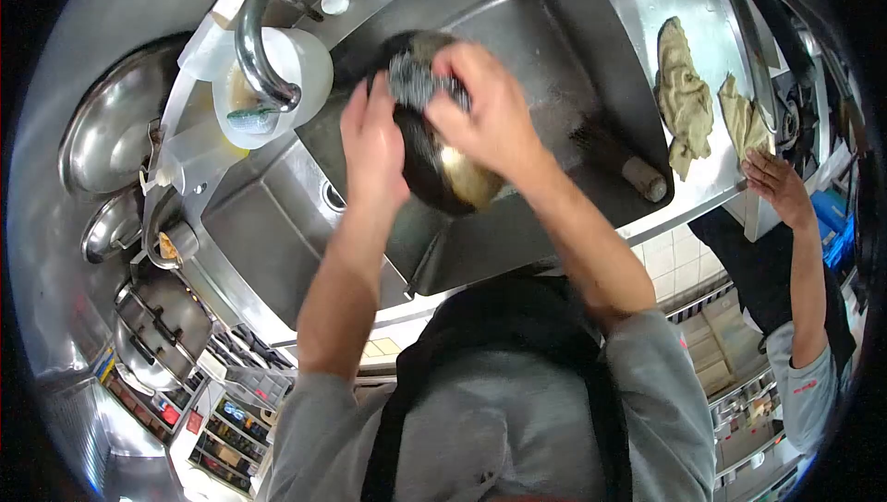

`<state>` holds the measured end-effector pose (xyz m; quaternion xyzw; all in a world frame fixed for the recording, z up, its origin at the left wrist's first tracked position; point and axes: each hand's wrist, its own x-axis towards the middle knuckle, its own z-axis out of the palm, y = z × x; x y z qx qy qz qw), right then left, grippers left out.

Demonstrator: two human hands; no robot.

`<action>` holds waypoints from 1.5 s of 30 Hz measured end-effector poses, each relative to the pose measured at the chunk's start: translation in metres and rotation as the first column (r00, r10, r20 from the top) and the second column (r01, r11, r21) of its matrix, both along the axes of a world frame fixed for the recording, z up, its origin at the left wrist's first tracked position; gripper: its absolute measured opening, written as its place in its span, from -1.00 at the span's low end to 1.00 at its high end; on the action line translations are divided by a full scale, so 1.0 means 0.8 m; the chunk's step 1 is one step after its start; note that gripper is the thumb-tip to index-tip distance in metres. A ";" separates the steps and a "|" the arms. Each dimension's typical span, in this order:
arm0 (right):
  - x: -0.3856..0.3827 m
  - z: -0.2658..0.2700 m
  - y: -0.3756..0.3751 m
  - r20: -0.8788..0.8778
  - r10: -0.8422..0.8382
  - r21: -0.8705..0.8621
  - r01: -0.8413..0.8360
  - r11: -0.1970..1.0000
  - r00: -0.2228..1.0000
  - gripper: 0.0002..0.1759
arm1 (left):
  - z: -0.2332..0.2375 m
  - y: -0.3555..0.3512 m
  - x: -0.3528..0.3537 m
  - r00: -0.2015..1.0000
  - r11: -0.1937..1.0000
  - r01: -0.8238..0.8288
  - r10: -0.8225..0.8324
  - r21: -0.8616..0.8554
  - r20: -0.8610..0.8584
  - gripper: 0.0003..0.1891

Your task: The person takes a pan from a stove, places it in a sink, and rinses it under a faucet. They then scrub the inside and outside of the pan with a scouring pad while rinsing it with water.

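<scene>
A dark, round metal pan (430,158) is held tilted over the sink basin (554,68). My left hand (374,144) grips the pan's left edge, and its fingertips are partly blurred. In my right hand (490,109) is a grey steel wool scrubber (413,83), pressed against the upper part of the pan. The pan's lower side shines with a yellowish reflection. My hands and the scrubber cover much of its surface.
A curved faucet (248,36) hangs over a white plastic container (309,77) at left. A bristle brush (637,174) lies in the basin's right side. A co-worker's hand (778,186) touches a cloth (739,119); another cloth (684,100) lies beside it. Metal bowls (120,123) stand far left.
</scene>
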<state>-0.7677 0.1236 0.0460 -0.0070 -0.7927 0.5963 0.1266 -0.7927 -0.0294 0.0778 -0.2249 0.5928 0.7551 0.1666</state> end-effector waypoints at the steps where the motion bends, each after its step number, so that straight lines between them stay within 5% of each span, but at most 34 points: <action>1: 0.017 0.013 -0.003 -0.067 0.045 0.020 -0.044 0.999 0.997 -0.74 | -0.008 -0.005 -0.023 0.999 0.999 0.040 -0.041 0.032 0.025 -0.73; 5: 0.067 0.000 0.014 -0.095 0.036 0.132 -0.023 0.991 0.995 -0.74 | 0.004 0.037 -0.046 1.000 0.997 0.025 -0.026 -0.078 -0.013 -0.78; 7: 0.021 0.020 0.025 -0.073 -0.013 0.214 0.029 0.976 0.997 -0.74 | -0.001 0.050 -0.013 1.000 0.999 -0.017 0.017 0.037 -0.004 -0.77; 9: -0.019 0.025 0.029 -0.070 -0.035 0.175 0.047 0.983 0.997 -0.73 | 0.012 0.074 0.010 0.991 0.992 -0.119 0.121 0.039 -0.058 -0.81; 11: 0.022 0.018 0.020 -0.092 -0.001 0.184 0.018 0.983 0.996 -0.73 | 0.002 0.040 -0.018 0.999 1.000 0.014 -0.014 -0.009 -0.044 -0.83; 15: 0.090 -0.017 0.008 -0.026 0.022 0.145 -0.018 0.989 0.999 -0.69 | -0.002 0.020 -0.056 0.997 0.993 -0.027 0.017 0.119 0.081 -0.74; 17: 0.054 0.004 0.014 -0.132 0.027 0.232 0.005 0.973 0.991 -0.69 | 0.000 0.030 -0.016 0.997 0.997 -0.078 0.078 -0.023 -0.011 -0.72; 19: -0.010 0.020 0.020 -0.037 -0.009 0.242 0.018 0.970 0.999 -0.70 | 0.018 0.063 0.023 0.987 0.985 -0.143 0.134 -0.098 -0.094 -0.70; 21: 0.009 0.016 0.015 -0.128 -0.017 0.234 0.047 0.971 0.992 -0.70 | 0.005 0.038 -0.010 0.997 0.982 -0.019 0.005 -0.187 -0.078 -0.73; 23: 0.064 -0.006 0.002 -0.081 0.039 0.176 -0.024 0.984 0.996 -0.70 | -0.011 0.008 -0.062 0.996 0.998 0.066 -0.066 0.011 0.059 -0.73; 29: -0.004 0.004 0.024 0.025 -0.041 0.107 0.038 0.994 0.999 -0.69 | -0.006 0.032 0.042 0.990 0.961 -0.023 -0.016 -0.277 -0.138 -0.67; 31: -0.010 -0.002 0.015 -0.033 -0.041 0.076 0.044 0.996 0.999 -0.69 | 0.003 0.018 0.025 0.987 0.944 0.075 -0.116 -0.322 -0.110 -0.69; 33: 0.031 0.007 -0.011 -0.089 0.039 0.088 -0.031 0.996 0.995 -0.71 | 0.001 -0.010 -0.029 0.984 0.971 0.164 -0.172 -0.174 -0.033 -0.75; 36: 0.061 0.024 -0.021 -0.034 0.224 0.292 -0.204 0.934 0.974 -0.72 | 0.019 -0.002 -0.038 0.945 0.877 0.213 -0.297 -0.431 -0.136 -0.73; 37: 0.056 0.020 -0.013 -0.056 0.233 0.270 -0.210 0.940 0.971 -0.71 | 0.027 0.004 -0.021 0.967 0.935 0.207 -0.239 -0.289 -0.083 -0.68; 39: 0.023 -0.012 0.009 0.087 -0.018 -0.017 0.020 1.000 0.996 -0.74 | 0.010 -0.007 0.009 0.943 0.900 0.224 -0.297 -0.374 -0.150 -0.63; 41: -0.006 -0.042 0.032 0.240 -0.114 -0.041 0.127 0.991 0.964 -0.72 | -0.001 -0.030 0.034 0.908 0.870 0.267 -0.371 -0.415 -0.193 -0.59; 43: -0.007 -0.038 0.005 0.159 -0.142 0.039 0.137 0.990 0.977 -0.70 | -0.009 -0.035 0.037 0.936 0.864 0.193 -0.304 -0.465 -0.177 -0.57; 45: -0.015 -0.011 -0.027 -0.117 0.011 0.100 0.001 0.995 0.993 -0.67 | -0.005 -0.057 0.035 0.948 0.826 0.225 -0.308 -0.517 -0.079 -0.55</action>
